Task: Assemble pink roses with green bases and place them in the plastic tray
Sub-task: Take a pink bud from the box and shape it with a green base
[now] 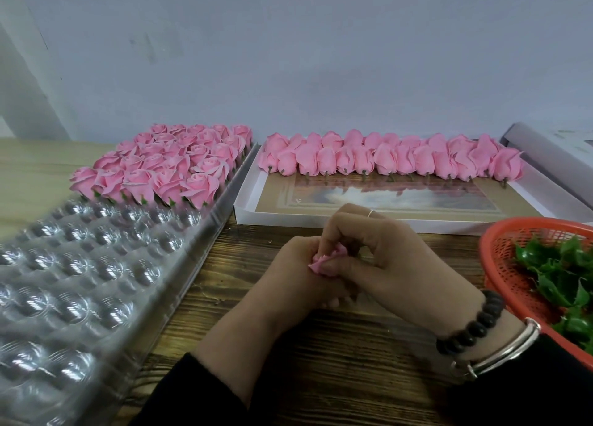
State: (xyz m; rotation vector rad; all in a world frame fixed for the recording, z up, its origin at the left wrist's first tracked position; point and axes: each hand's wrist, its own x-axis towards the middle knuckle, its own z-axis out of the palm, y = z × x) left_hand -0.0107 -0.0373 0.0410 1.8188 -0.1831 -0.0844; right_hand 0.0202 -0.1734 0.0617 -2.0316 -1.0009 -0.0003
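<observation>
Both my hands meet over the wooden table, low in the middle of the head view. My left hand (288, 278) and my right hand (385, 265) both curl around one pink rose (325, 259), of which only a few petals show between the fingers. Any green base on it is hidden. The clear plastic tray (80, 265) lies at the left, with several finished roses (167, 165) standing in its far cells and the near cells bare. Loose green bases (558, 265) fill a red basket (503, 265) at the right.
A white shallow box (247, 207) behind my hands holds rows of unassembled pink roses (385, 157) lying on their sides. A grey box lid (545, 149) leans at the far right. A pale wall closes off the back of the table.
</observation>
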